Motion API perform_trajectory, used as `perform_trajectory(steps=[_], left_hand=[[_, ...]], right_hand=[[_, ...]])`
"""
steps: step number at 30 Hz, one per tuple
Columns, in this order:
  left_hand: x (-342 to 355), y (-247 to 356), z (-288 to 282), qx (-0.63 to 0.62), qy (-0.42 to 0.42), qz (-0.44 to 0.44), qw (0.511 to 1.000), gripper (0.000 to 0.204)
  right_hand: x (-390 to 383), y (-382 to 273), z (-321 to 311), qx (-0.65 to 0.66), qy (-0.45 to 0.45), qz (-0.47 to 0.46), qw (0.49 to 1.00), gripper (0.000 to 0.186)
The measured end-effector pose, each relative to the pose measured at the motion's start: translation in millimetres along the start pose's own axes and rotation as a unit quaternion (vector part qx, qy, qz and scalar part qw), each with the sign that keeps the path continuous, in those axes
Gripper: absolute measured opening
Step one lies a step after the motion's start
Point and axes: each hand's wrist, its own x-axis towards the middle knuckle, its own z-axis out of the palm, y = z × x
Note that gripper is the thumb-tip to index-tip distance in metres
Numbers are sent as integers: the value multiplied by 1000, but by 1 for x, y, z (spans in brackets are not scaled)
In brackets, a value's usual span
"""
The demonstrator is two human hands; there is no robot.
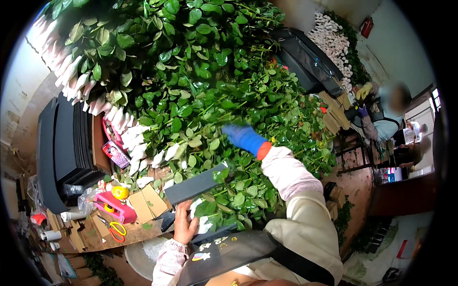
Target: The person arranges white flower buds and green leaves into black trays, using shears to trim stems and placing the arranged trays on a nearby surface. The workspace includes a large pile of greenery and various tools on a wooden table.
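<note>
My bare left hand (185, 223) is curled, fingers bent against white-wrapped flower heads (203, 225) at the left end of a dark grey trough (195, 182). Leafy green stems (245, 195), which look like roses, lie in that trough. Farther out, my right hand (244, 138) wears a blue glove with an orange cuff and reaches over a big heap of leafy stems (191, 90). Motion smears its fingers, so any grip there is hidden. White-netted flower heads (136, 143) line the left side of the heap.
Left on the wooden table stand stacked dark boards (69, 143), a pink tape dispenser (117, 207), scissors (114, 230) and cardboard pieces (148, 202). A black case (307, 59) sits at the far right. Beyond it, a gloved co-worker (381, 114) stands by more wrapped flowers (331, 45).
</note>
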Motion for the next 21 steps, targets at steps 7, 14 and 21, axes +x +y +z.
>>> perform_trajectory(steps=[7,14,21], left_hand=[[8,-1,1,-9,-17,41,999,61],[-2,-7,1,-32,10,11,999,62],[-4,-26,8,-10,4,54,998,51]], right_hand=[[-102,62,-70,87,353,-149,920,35],[-223,34,-99,64,291,-122,947,47],[-232,31,73,63,201,-89,974,57]])
